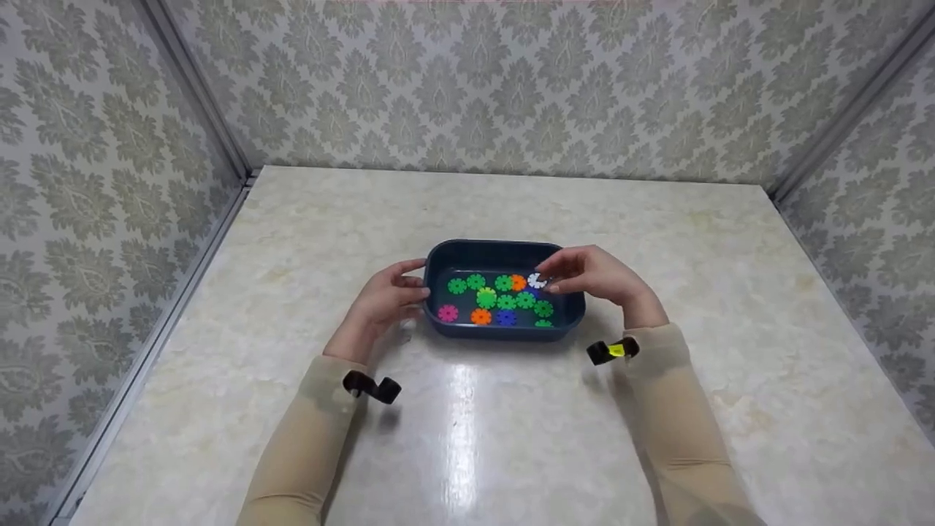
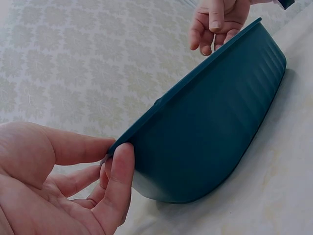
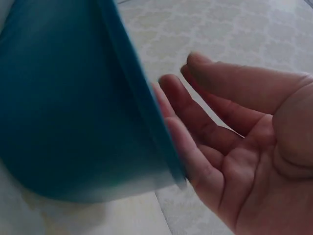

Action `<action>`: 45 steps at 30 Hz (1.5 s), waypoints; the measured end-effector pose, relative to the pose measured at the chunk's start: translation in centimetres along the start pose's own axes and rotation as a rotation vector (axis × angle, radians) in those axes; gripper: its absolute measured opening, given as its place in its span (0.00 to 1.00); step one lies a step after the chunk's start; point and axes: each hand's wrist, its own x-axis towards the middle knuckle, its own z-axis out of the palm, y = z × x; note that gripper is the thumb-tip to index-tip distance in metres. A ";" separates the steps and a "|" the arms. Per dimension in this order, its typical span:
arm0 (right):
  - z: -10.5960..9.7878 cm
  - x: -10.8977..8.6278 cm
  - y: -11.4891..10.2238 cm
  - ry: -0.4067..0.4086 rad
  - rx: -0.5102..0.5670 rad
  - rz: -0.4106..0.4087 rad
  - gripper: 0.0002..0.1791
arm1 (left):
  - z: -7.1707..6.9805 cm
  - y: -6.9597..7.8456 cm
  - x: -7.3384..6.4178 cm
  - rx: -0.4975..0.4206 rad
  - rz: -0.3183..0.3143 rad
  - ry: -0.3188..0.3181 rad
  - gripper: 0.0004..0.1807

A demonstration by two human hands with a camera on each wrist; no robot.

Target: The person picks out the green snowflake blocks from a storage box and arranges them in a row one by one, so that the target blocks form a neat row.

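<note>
A dark blue plastic bin (image 1: 497, 332) holds several flat, notched plastic discs, such as a pink disc (image 1: 448, 313), an orange disc (image 1: 481, 316) and a green disc (image 1: 457, 286). My left hand (image 1: 385, 296) holds the bin's left end, thumb and fingers at its rim (image 2: 156, 104). Over the right end reaches my right hand (image 1: 595, 274), thumb and forefinger apart, around a white disc (image 1: 537, 280) in the head view. Nothing shows gripped in this right hand (image 3: 239, 132); some of its fingertips are hidden behind the bin wall.
The bin stands on a pale marbled table (image 1: 467, 431). Patterned wall panels (image 1: 475, 88) enclose the table at the back and sides. Each sleeved wrist wears a black strap, including the left strap (image 1: 371, 385).
</note>
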 end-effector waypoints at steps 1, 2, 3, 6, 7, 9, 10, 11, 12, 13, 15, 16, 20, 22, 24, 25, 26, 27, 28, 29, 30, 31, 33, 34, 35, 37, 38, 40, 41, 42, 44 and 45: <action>0.2 0.1 -0.3 -0.034 -0.020 -0.001 0.21 | 0.0 0.0 0.0 -0.003 0.002 0.001 0.34; 0.4 0.3 -0.5 -0.067 -0.052 -0.003 0.21 | 0.0 0.0 0.0 -0.005 0.003 0.002 0.34; 0.6 0.4 -0.8 -0.100 -0.088 -0.004 0.20 | 0.0 0.0 0.0 -0.007 0.004 0.003 0.35; 1.4 0.9 -1.6 -0.190 -0.238 0.007 0.18 | -0.1 0.0 0.0 -0.012 -0.002 0.007 0.35; 1.7 1.0 -1.8 -0.209 -0.302 0.017 0.17 | -0.1 0.0 0.0 -0.012 -0.004 0.007 0.35; 2.5 1.2 -2.1 -0.235 -0.440 0.043 0.16 | -0.1 0.0 0.1 -0.010 -0.009 0.008 0.35; 2.9 1.3 -2.2 -0.242 -0.501 0.055 0.16 | 0.0 0.0 0.1 -0.008 -0.009 0.009 0.35; 3.2 1.4 -2.2 -0.245 -0.559 0.067 0.16 | 0.0 0.0 0.1 -0.006 -0.009 0.008 0.35; 3.6 1.5 -2.2 -0.244 -0.615 0.077 0.16 | 0.0 0.0 0.1 -0.006 -0.009 0.007 0.35; 3.9 1.6 -2.1 -0.243 -0.661 0.088 0.17 | 0.0 -0.1 0.1 -0.003 -0.009 0.008 0.35; 4.5 1.7 -2.0 -0.239 -0.731 0.092 0.18 | 0.0 0.0 0.1 0.001 -0.008 0.006 0.35; 4.7 1.7 -1.9 -0.237 -0.760 0.085 0.18 | 0.0 0.0 0.0 0.001 -0.006 0.004 0.35; 5.2 1.8 -1.6 -0.224 -0.833 0.056 0.16 | 0.0 0.0 0.1 -0.001 -0.008 0.000 0.35; 5.3 1.9 -1.5 -0.214 -0.836 0.044 0.13 | 0.0 0.0 0.1 -0.002 -0.009 0.000 0.35; 5.3 2.0 -1.4 -0.206 -0.828 0.035 0.12 | 0.0 0.0 0.1 -0.001 -0.012 0.002 0.35; 5.3 2.0 -1.3 -0.204 -0.820 0.034 0.11 | 0.0 0.0 0.1 -0.002 -0.012 0.001 0.35; 5.3 2.0 -1.3 -0.202 -0.813 0.034 0.11 | 0.0 0.0 0.2 -0.003 -0.012 0.000 0.35; 5.3 2.0 -1.3 -0.200 -0.807 0.030 0.11 | 0.0 -0.1 0.2 -0.004 -0.011 0.001 0.35; 5.3 2.0 -1.2 -0.195 -0.798 0.027 0.11 | 0.0 -0.1 0.2 -0.003 -0.010 0.001 0.35; 5.3 2.0 -1.2 -0.187 -0.788 0.021 0.11 | 0.0 -0.1 0.2 -0.002 -0.009 0.001 0.35; 5.3 2.0 -1.1 -0.178 -0.772 0.014 0.11 | 0.0 -0.1 0.2 -0.001 -0.007 0.000 0.35; 5.3 1.9 -1.1 -0.165 -0.757 0.006 0.11 | 0.0 -0.2 0.2 -0.001 -0.005 0.000 0.35; 5.2 1.9 -1.0 -0.134 -0.727 -0.018 0.12 | 0.0 -0.2 0.2 0.001 -0.001 0.001 0.35; 5.2 1.8 -0.9 -0.120 -0.711 -0.028 0.12 | 0.0 -0.2 0.2 0.001 0.000 0.001 0.35; 5.2 1.8 -0.9 -0.108 -0.695 -0.039 0.12 | 0.0 -0.2 0.2 0.001 0.000 0.002 0.35; 5.1 1.8 -0.7 -0.091 -0.664 -0.051 0.10 | 0.0 -0.2 0.2 -0.002 -0.003 0.007 0.35; 5.1 1.7 -0.7 -0.086 -0.650 -0.056 0.09 | 0.0 -0.2 0.2 -0.002 -0.005 0.009 0.35; 5.1 1.6 -0.7 -0.077 -0.616 -0.057 0.07 | -0.1 -0.2 0.2 0.000 -0.008 0.011 0.35; 5.0 1.4 -0.7 -0.071 -0.599 -0.058 0.06 | 0.0 -0.1 0.1 0.000 -0.009 0.013 0.35; 4.9 1.3 -0.7 -0.062 -0.580 -0.056 0.05 | 0.0 -0.1 0.1 0.001 -0.009 0.012 0.35; 4.7 1.0 -0.8 -0.035 -0.538 -0.052 0.05 | 0.0 0.0 0.0 0.003 -0.007 0.010 0.35; 4.6 0.9 -0.8 -0.019 -0.510 -0.045 0.04 | 0.1 0.0 0.0 0.002 -0.006 0.010 0.35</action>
